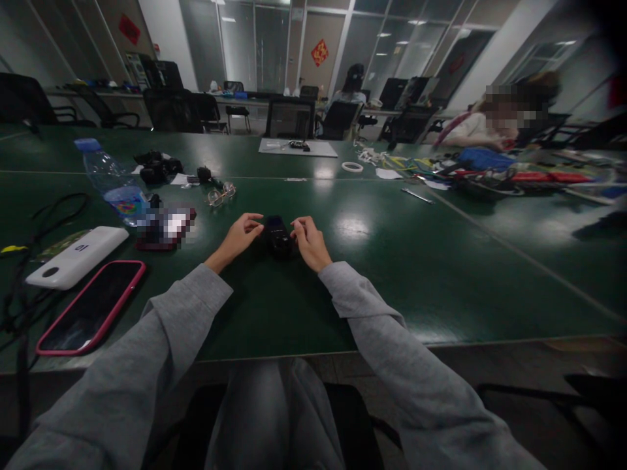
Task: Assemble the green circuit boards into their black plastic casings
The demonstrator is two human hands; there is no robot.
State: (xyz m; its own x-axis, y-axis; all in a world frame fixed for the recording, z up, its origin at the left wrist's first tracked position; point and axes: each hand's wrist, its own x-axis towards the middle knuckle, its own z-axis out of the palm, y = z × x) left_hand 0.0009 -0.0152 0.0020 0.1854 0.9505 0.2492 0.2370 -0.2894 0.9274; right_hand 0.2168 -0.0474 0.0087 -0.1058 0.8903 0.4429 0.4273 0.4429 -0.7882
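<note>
A small black device with a dark screen at its far end lies on the green table between my hands. My left hand is just left of it, fingers stretched loosely towards it and holding nothing I can see. On the other side, my right hand has loosely bent, parted fingers, with the fingertips close to the device's right edge. Whether those fingertips touch it I cannot tell. Both wrists come out of grey sleeves.
At left are a pink-edged phone, a white power bank, a plastic bottle and glasses. Cables and pouches lie at far right. A white ring sits farther back. Two people sit beyond the table.
</note>
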